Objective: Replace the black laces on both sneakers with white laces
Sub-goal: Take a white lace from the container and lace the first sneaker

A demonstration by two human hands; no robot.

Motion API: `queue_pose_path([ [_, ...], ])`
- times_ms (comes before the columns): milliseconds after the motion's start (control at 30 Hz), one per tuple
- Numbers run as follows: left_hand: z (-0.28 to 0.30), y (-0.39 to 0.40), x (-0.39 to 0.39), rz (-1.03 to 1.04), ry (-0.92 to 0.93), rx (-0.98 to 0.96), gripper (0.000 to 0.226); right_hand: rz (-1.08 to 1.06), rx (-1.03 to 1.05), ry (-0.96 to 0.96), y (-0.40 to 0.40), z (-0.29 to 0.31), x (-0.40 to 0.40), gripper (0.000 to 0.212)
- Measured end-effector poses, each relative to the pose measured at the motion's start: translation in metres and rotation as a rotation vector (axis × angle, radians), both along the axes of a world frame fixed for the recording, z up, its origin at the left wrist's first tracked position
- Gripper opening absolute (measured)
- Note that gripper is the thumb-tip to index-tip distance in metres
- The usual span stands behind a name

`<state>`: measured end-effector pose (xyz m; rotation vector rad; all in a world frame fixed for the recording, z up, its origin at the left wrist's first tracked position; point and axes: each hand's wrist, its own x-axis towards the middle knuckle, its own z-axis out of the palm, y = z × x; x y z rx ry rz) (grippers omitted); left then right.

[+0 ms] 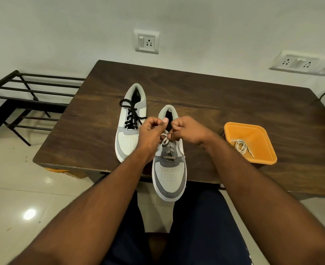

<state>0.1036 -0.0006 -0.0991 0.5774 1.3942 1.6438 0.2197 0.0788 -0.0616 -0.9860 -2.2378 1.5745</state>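
Both hands are up at the top of the near sneaker (169, 175), which hangs partly off the tabletop (215, 104) edge. The left hand (151, 133) and right hand (188, 131) are each curled tight, pinching an end of the white lace (168, 150) already threaded up the eyelets below them. Looks like the tying step on shoe one. Just beyond the left hand sits the other sneaker (130, 127), black lace (132, 115) not yet removed. Off past the right hand, a spare white lace (241, 146) waits in the orange tray (263, 159). Next move calls for cinching the knot evenly, then unlacing the second shoe.
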Motion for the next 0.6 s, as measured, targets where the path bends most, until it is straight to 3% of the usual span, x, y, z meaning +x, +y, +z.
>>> queue_pose_path([
  [100,-0.009,-0.010,0.001,0.028,0.269,0.069,0.034,-0.065,-0.128,0.012,0.008,-0.003,0.002,0.054],
  [233,-0.022,-0.021,-0.001,-0.024,0.704,0.017,0.031,-0.126,-0.213,0.083,0.006,-0.012,0.003,0.051],
  [400,-0.031,-0.027,-0.007,-0.088,0.854,0.068,0.021,-0.158,-0.212,0.141,0.002,-0.014,0.006,0.054],
  [600,-0.035,-0.042,-0.002,0.075,0.994,0.022,0.038,-0.374,0.083,0.088,0.010,-0.010,0.021,0.050],
])
